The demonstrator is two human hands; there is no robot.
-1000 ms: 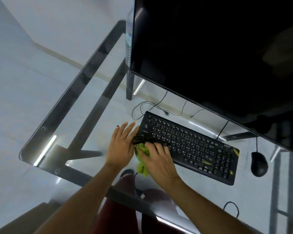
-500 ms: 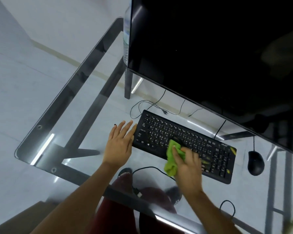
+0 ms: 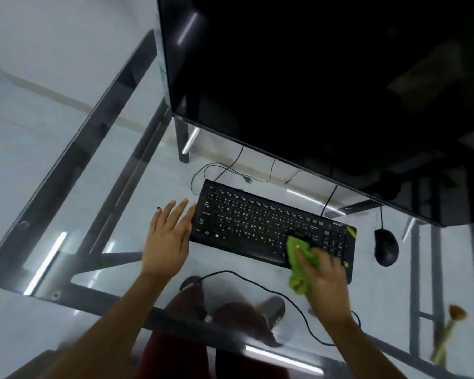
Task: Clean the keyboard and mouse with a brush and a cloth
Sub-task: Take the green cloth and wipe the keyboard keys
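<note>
Keyboard cleaning is being shown in the head view: a black full-size keyboard [image 3: 260, 228] with white-lettered keys is lying at a slant on a clear glass desk [image 3: 74, 242] with a dark metal frame, just below a large black monitor screen [image 3: 326, 77]. A crumpled bright green cloth [image 3: 298, 261] is being pressed onto the right-hand part of the keyboard, near its front edge, by the right hand [image 3: 323, 280], whose fingers are being curled over the cloth so that it is gripped between them and the keys. The left hand [image 3: 167, 239] is being held flat on the glass with its fingers spread and nothing in it, its fingertips touching the keyboard's left end. A black corded mouse [image 3: 385, 247] is sitting on the glass to the right of the keyboard, apart from it. A blurred brush [image 3: 446, 337] with orange bristles and a pale handle is being seen at the lower right edge, well apart from both hands.
</note>
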